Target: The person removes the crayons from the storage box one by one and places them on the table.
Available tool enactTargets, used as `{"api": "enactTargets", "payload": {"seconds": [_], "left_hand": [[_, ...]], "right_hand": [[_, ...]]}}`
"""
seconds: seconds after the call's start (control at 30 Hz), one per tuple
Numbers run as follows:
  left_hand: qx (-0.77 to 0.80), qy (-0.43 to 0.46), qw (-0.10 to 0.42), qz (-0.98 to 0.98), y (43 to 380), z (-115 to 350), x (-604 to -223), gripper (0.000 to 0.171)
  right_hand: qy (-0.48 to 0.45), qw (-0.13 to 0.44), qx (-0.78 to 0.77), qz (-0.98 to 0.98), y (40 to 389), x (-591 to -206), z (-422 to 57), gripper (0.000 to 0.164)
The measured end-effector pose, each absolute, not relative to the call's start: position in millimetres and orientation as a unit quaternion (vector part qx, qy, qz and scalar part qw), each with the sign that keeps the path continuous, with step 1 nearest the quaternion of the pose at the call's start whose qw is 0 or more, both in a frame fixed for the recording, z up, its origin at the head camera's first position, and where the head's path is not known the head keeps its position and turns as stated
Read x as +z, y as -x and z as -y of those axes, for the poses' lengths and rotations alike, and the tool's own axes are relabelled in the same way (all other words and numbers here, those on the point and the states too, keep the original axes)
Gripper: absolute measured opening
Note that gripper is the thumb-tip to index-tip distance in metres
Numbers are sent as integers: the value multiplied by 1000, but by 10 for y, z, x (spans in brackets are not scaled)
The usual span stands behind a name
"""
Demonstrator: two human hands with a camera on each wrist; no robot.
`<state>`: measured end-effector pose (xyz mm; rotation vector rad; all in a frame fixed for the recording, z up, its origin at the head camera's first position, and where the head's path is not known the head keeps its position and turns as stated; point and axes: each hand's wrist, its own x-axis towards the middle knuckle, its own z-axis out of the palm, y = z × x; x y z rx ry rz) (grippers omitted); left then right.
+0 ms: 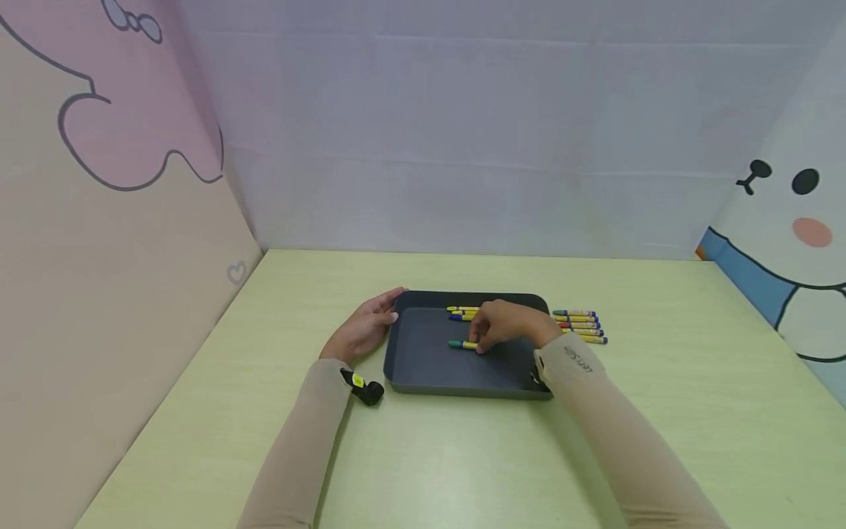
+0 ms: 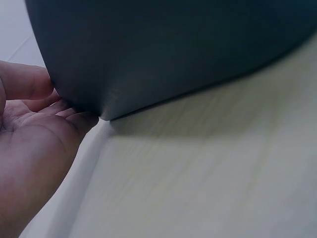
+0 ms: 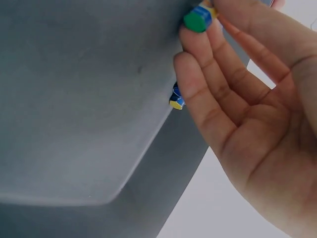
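In the head view, we see the right hand (image 1: pixel 507 323) pinching a green-tipped crayon (image 1: pixel 463 344) within the tray (image 1: pixel 423 369); whether it touches bottom, we cannot tell. In the left wrist view, we see the left hand (image 2: pixel 37 134) gripping the tray's edge. In the right wrist view, we judge the crayon light, stiff and snappable (waxy, perhaps slippery), best pinched mid-barrel.

Facing me: a creased, pale lilac sheet-like back wall (image 1: pixel 449 139). To my left: a beige side wall (image 1: pixel 99 308) bearing a pink, dark-outlined cartoon figure (image 1: pixel 142 128). To my right: a white cartoon face (image 1: pixel 786 213). Before me: a smooth, pale yellow-green table (image 1: pixel 436 455), softly lit.
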<state>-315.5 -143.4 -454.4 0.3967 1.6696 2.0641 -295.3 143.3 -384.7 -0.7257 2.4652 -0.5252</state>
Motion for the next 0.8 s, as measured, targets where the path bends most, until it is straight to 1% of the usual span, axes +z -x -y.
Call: {"api": "enactTargets", "payload": {"seconds": [0.13, 0.33, 0.8], "left_hand": [[749, -142, 226, -606, 3149, 1435, -4545, 63], [755, -143, 228, -597, 3154, 1431, -4541, 64], [756, -138, 230, -597, 3140, 1424, -4522, 65]], "right_hand": [[275, 252, -185, -909, 2940, -3819, -1430, 10], [293, 236, -187, -908, 2899, -3714, -1498, 14], [250, 220, -175, -927, 2871, -3505, -1793, 18]]}}
